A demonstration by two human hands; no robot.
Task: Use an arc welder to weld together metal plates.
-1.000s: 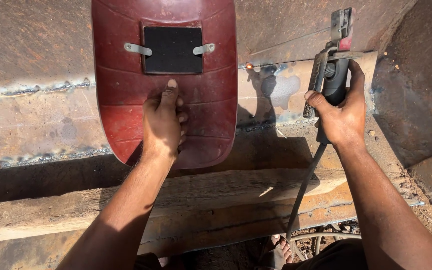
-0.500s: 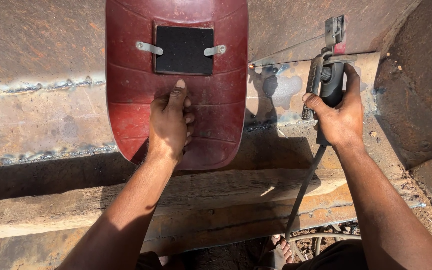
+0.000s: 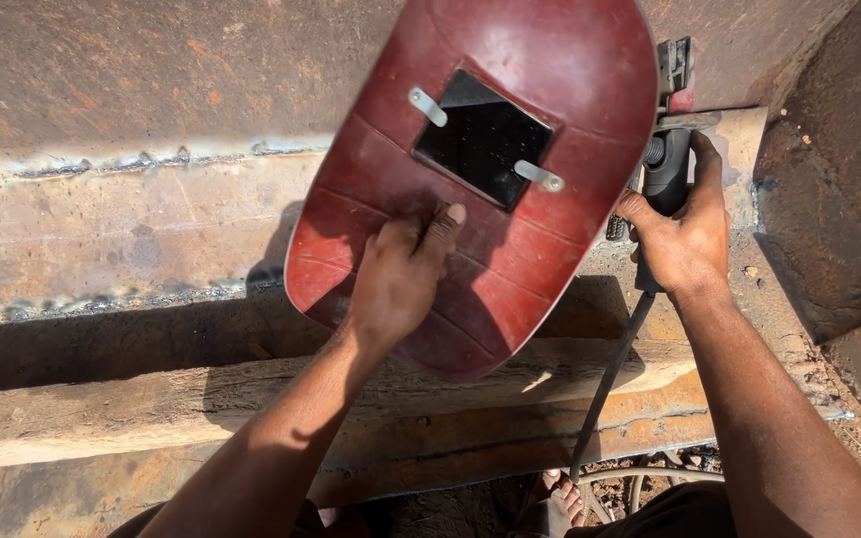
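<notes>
Left hand (image 3: 403,282) grips the light, stiff red welding shield (image 3: 490,169); right hand (image 3: 685,234) clamps the electrode holder (image 3: 666,169), probably heavier.

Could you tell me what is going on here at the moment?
A person holds a red welding shield in the left hand, tilted over the rusty steel plate. The right hand grips a black electrode holder, its cable trailing down. Rough weld beads run along the plate, and a wooden beam lies below.
</notes>
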